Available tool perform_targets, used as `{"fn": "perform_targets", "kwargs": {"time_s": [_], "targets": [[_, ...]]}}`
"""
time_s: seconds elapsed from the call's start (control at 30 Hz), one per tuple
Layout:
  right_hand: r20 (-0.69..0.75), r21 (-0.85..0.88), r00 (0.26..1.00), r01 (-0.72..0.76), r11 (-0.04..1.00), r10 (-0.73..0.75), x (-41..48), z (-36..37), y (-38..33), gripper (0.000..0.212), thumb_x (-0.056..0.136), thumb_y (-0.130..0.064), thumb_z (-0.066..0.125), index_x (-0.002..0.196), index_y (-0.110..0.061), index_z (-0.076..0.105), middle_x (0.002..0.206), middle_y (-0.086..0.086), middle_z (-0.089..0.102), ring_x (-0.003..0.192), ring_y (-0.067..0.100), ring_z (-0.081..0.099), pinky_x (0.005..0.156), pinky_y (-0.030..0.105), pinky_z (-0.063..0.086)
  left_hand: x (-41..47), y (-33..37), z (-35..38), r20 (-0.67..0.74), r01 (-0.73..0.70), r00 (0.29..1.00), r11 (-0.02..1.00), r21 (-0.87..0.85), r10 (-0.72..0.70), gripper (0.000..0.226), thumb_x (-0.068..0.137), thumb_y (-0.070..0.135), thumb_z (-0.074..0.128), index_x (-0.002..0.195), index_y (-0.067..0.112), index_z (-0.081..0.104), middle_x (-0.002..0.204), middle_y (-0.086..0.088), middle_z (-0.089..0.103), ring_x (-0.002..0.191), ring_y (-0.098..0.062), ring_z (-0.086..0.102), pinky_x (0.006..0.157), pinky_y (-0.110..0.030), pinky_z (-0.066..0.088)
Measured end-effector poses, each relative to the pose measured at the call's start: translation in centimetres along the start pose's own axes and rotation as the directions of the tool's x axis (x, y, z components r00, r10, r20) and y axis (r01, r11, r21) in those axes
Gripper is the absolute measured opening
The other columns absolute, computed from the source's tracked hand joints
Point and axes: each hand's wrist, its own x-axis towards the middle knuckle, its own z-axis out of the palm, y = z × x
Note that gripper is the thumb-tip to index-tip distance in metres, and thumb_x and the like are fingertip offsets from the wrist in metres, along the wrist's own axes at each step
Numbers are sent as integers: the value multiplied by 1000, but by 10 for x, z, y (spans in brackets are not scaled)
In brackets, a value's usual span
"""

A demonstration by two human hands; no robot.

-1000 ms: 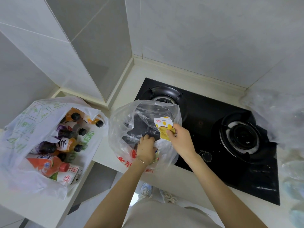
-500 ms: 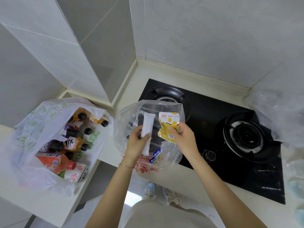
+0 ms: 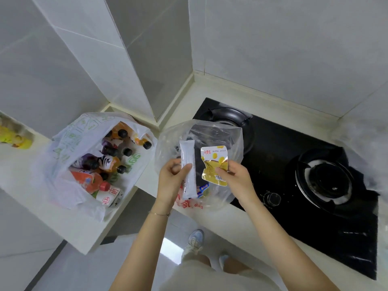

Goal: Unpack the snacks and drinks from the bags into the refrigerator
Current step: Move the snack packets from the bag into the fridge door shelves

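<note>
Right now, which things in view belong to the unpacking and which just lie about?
Job: white snack stick, left hand; yellow snack pouch, right hand; clear bag; white bag of drink bottles.
Lying about: gas hob; yellow pack on left ledge.

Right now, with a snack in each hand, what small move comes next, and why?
Probably carry both to the refrigerator, not in view: the left hand grips a white packet, the right hand pinches a yellow pouch, both held over the clear bag.
</note>
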Motion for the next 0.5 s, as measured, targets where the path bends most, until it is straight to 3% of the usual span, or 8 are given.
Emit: {"fn": "perform_targets", "kwargs": {"time_s": [0.13,0.27,0.37,0.5], "targets": [[134,-17,990,35,999,-32,-15,-21,6,22,89,-7,66,111,-5,68,106,4,72,98,17,69,86,31,56,-35,-18,11,-136,-29,990,999,-27,25,22,88,14,70,103,0,62,87,-31,67,68,-22,62,53,-23,49],[279,-45,959,58,997,-43,-38,-51,19,17,89,-6,66,105,0,69,100,10,73,91,18,70,80,32,55,-85,-41,33,-296,-48,955,994,-100,16,20,84,13,74,97,2,64,85,-23,72,72,-28,66,65,-36,52],[349,-88,937,57,994,-23,-52,-66,28,13,88,-10,67,99,-3,71,96,14,73,88,20,67,82,38,54,-129,-50,44,-397,-53,918,990,-127,-2,14,86,7,70,97,0,65,80,-18,72,66,-20,64,57,-26,49],[471,-85,882,49,995,-3,-78,-50,23,6,89,-12,66,87,-14,70,85,2,73,81,14,66,72,23,51,-189,-58,35,-523,-72,852,984,-163,-25,12,88,7,69,97,1,65,80,-16,71,67,-19,62,55,-23,48]]}}
